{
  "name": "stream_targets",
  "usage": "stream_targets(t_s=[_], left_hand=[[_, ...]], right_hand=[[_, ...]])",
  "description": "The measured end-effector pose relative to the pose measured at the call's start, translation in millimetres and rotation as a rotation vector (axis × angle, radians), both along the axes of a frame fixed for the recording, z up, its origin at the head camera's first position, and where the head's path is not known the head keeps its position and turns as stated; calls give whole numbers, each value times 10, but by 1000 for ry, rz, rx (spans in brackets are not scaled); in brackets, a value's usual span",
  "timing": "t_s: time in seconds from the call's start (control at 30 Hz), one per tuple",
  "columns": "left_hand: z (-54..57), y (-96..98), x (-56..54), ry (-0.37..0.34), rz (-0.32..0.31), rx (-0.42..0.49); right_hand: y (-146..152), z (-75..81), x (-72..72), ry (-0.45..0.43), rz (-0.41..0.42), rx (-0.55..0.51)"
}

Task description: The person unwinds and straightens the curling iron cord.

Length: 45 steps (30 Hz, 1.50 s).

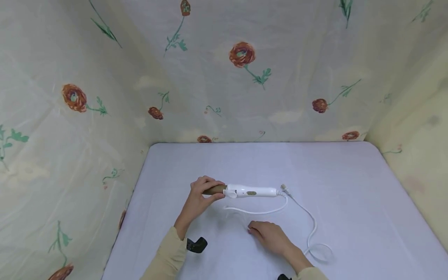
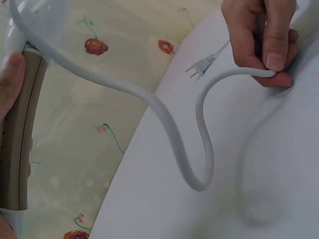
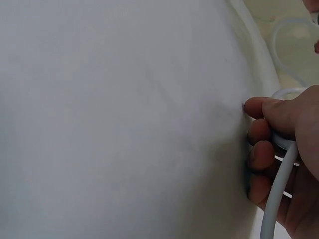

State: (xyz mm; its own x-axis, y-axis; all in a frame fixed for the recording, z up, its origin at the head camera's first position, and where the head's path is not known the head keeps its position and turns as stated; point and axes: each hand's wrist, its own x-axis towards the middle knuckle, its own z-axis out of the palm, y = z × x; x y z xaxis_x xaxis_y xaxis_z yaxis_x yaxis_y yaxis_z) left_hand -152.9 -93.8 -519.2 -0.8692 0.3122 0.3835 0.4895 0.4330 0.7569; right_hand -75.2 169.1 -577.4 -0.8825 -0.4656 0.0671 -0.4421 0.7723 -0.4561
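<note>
My left hand (image 1: 201, 194) grips a white curling iron (image 1: 257, 191) by its brown barrel end, thumb below and fingers over the top. The iron is held level, its handle pointing right. From the handle's end a white cord (image 1: 259, 212) loops back to the left and down to my right hand (image 1: 271, 236), which pinches it between thumb and curled fingers. In the right wrist view the cord (image 3: 279, 194) also runs out through the palm. Beyond the right hand, the cord's two-pin plug (image 2: 202, 65) lies on the table.
The white-covered table (image 1: 350, 186) has rounded far corners. Flower-printed sheets (image 1: 210, 77) hang behind it and along both sides. More cord (image 1: 313, 229) curves over the table right of the right hand. Dark wrist devices (image 1: 197, 245) sit by the sleeves.
</note>
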Motion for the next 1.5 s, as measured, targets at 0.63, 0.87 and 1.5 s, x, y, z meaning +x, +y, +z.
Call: stream_targets(t_s=[0.63,0.87,1.5], left_hand=[[-829,245,-481,89,302,-235],[-937,318,-490,97,319,-252],[-919,295,-576,63,278,-335]], right_hand=[[-284,-17,414,-42,-17,-127],[-301,-15,476,-52,-51,-148],[-181,56,521,-97,-75,-201]])
